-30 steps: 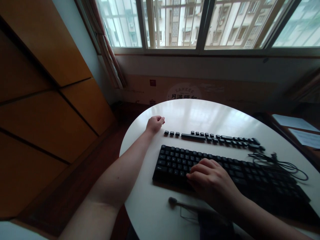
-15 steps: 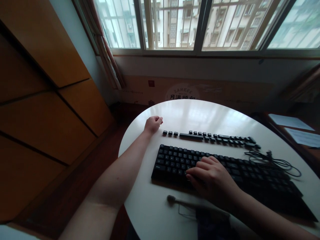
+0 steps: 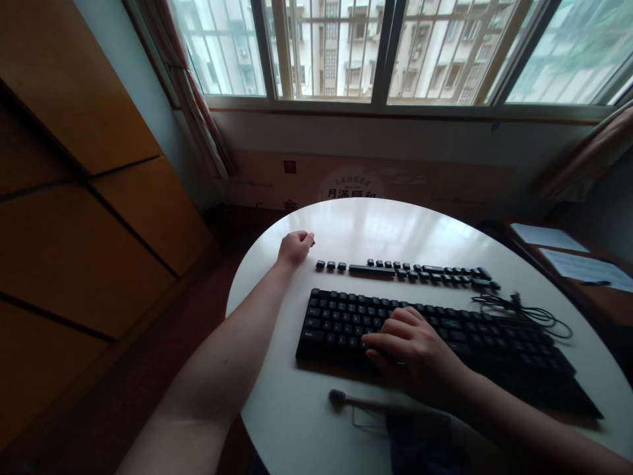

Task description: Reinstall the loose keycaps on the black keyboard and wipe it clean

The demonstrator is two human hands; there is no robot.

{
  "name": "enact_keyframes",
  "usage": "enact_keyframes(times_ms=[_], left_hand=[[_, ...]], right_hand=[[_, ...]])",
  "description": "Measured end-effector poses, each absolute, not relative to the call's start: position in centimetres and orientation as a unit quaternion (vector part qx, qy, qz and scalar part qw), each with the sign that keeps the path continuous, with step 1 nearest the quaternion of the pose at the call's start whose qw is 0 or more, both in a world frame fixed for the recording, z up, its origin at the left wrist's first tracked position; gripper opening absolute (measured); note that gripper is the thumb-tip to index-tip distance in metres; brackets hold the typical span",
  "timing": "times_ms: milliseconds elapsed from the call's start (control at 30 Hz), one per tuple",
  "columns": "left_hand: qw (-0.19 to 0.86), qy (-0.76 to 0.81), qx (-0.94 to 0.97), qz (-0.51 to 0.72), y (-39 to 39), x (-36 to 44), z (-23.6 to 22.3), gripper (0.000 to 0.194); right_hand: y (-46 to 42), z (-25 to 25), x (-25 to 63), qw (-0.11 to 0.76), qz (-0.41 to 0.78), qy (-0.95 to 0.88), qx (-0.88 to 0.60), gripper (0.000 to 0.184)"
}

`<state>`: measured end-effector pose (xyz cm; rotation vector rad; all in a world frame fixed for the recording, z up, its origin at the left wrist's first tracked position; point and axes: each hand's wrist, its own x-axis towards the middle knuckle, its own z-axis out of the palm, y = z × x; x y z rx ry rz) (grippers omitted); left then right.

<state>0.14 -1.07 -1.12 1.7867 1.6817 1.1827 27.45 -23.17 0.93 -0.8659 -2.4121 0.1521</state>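
A black keyboard (image 3: 494,343) lies across the round white table (image 3: 395,231). My right hand (image 3: 410,346) rests on its left half with the fingers curled down onto the keys. My left hand (image 3: 295,247) lies in a loose fist on the table's left side, just left of a row of loose black keycaps (image 3: 405,270) laid out beyond the keyboard. Whether the fist holds anything is hidden.
A small brush (image 3: 346,399) lies at the table's near edge beside a dark cloth (image 3: 420,445). The keyboard cable (image 3: 524,310) is coiled at the right. Orange cabinets (image 3: 89,211) stand at the left, a window behind, papers (image 3: 583,264) on a side surface at right.
The view has shifted slightly; both hands stay in the same places on the keyboard and table.
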Motion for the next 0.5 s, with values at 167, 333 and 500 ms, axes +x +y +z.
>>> enact_keyframes(times_ms=[167, 333, 500], left_hand=[[0.199, 0.599, 0.654, 0.417, -1.6, 0.6, -0.7, 0.033], [0.193, 0.586, 0.675, 0.405, -1.9, 1.3, -0.5, 0.032], [0.181, 0.582, 0.676, 0.413, -1.6, 1.2, -0.4, 0.033]], right_hand=[[-23.2, 1.8, 27.0, 0.263, 0.025, -0.915, -0.305, 0.018], [-20.7, 4.2, 28.0, 0.282, -0.066, -0.9, -0.326, 0.019], [-13.2, 5.1, 29.8, 0.25, -0.013, -0.879, -0.407, 0.019]])
